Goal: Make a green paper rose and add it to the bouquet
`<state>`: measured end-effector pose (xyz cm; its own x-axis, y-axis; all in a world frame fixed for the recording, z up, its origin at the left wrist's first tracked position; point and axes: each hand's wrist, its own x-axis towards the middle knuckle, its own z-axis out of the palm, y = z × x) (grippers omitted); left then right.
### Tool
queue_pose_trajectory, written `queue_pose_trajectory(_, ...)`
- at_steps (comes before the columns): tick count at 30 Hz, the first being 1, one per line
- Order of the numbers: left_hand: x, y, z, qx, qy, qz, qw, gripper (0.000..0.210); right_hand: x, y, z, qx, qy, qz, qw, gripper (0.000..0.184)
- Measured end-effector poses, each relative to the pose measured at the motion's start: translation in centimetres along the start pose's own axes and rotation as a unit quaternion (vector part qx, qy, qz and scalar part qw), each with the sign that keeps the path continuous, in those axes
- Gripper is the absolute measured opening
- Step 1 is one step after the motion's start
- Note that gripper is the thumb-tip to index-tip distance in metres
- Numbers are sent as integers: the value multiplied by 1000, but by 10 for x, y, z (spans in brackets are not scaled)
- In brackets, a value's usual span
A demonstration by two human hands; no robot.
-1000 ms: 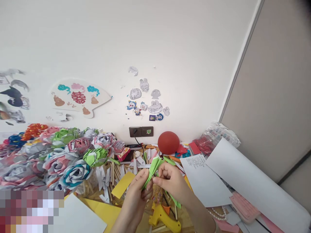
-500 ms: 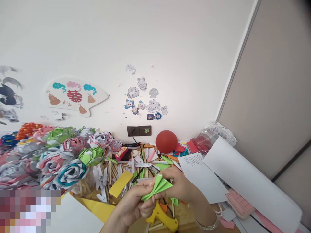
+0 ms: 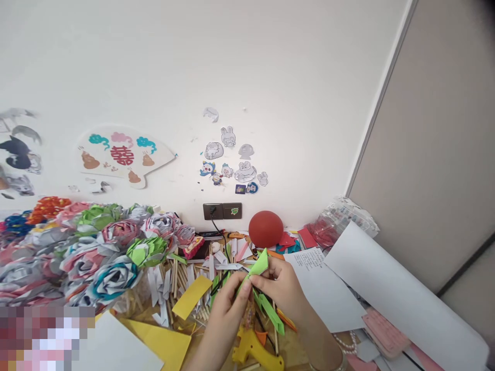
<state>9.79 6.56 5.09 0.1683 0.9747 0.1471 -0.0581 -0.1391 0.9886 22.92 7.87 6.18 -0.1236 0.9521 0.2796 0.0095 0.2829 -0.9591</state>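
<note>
A folded piece of light green paper (image 3: 260, 264) is pinched between my two hands above the desk, its pointed end up. My left hand (image 3: 231, 304) is closed on its lower left part, thumb along the near side. On the right side, my right hand (image 3: 280, 286) grips the paper with thumb and bent fingers. The fingers partly hide the folds. Below the hands lies a yellow glue gun (image 3: 255, 353), its front end partly covered. Strips of folded green paper (image 3: 270, 313) lie beneath my right hand.
Paper flowers (image 3: 116, 273) are heaped at the left. Wooden sticks and white folded strips surround a yellow paper piece (image 3: 192, 297). Behind stands a red balloon (image 3: 266, 229). A printed sheet (image 3: 320, 288), large white paper (image 3: 406, 293) and pink calculator-like object (image 3: 384, 332) are at the right.
The green paper has turned from a spread fan shape to a narrower, more upright shape. My hands have shifted slightly, with both thumbs now meeting at its near side.
</note>
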Motion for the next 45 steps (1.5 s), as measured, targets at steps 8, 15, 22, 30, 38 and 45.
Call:
queue_pose_trajectory(8, -3, 4, 1, -209, -59, -64, 974, 43, -2, -4, -5, 33, -47, -6, 998, 28)
queue_pose_trajectory(15, -10, 10, 1, -329, -125, -83, 932, 32, -2, -5, -9, 115, -116, -6, 986, 35)
queue_pose_trajectory(22, -12, 2, -3, -397, -257, -181, 862, 30, -7, -15, -12, 156, -195, 28, 968, 38)
queue_pose_trajectory(30, -11, 11, -5, -261, -202, -181, 927, 34, -7, -21, -8, 148, -177, 31, 973, 26)
queue_pose_trajectory(38, -8, 3, -5, 136, 44, 106, 984, 34, -6, -24, -1, 133, -78, 16, 988, 26)
queue_pose_trajectory(45, -9, 4, 6, -31, 17, 17, 999, 47, -4, -21, -5, 108, -99, 8, 989, 24)
